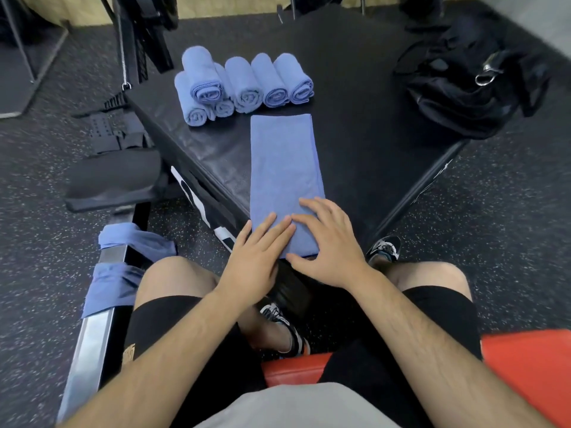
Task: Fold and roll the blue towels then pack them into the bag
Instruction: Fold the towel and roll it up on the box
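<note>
I sit on a red seat (525,362), and closest to me, down at my left knee, more blue towels (123,267) hang unrolled over a metal bar (92,341).

Just beyond my knees, the folded towel (284,168) lies as a long narrow strip on the black platform (364,128), its near end at the platform's corner and under both my hands. I judge the step in hand to be starting the roll. To do it well, I would tuck that near edge over tightly and evenly across the full width. I would then push away from me with both palms level, so the roll runs straight up the strip and does not cone to one side.

My left hand (258,251) lies flat with straight fingers angled across the near left corner, grasping nothing. My right hand (327,248) rests spread and relaxed on the near right part, its thumb lying along the near edge; I cannot tell if it has caught the hem.

Beyond the strip's far end, finished rolled towels (244,84) sit bunched side by side, one stacked on top. Far right on the platform, well apart from them, slumps the black bag (472,88).
</note>
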